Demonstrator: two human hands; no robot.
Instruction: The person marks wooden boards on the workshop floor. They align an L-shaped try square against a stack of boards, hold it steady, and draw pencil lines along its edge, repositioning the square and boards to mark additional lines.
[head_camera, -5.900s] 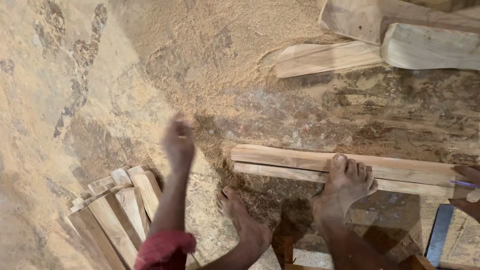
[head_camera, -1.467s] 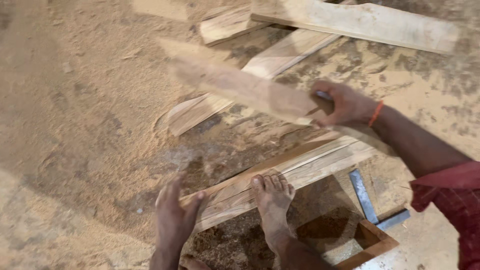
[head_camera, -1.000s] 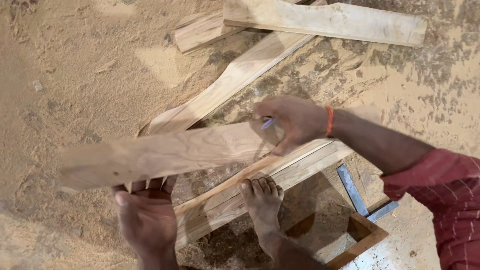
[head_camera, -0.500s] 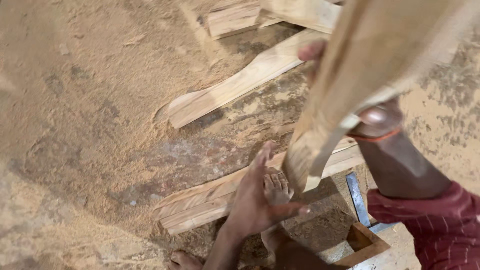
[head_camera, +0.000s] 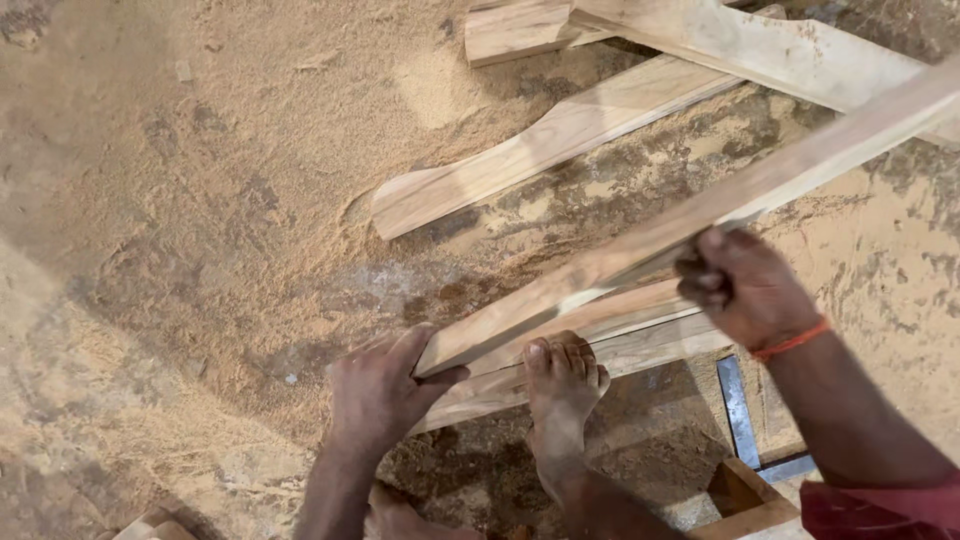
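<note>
A long pale wooden plank (head_camera: 700, 215) runs slanted from lower left to upper right above the sawdust floor. My left hand (head_camera: 385, 390) grips its lower end near the floor. My right hand (head_camera: 745, 285), with an orange band at the wrist, is closed around the plank's middle. Under it lie two flat wooden strips (head_camera: 620, 340) side by side, and my bare foot (head_camera: 562, 385) presses on them.
Sawdust (head_camera: 200, 200) covers the floor. A curved wooden board (head_camera: 540, 150) lies above the plank, with more planks (head_camera: 760, 45) stacked at the top right. A metal square (head_camera: 740, 410) and a wooden frame corner (head_camera: 745, 500) sit at the lower right.
The plank, held steeply upright close to the camera half a second ago, has been lowered to a slant over the strips. My left hand moved from the strips to the plank's lower end.
</note>
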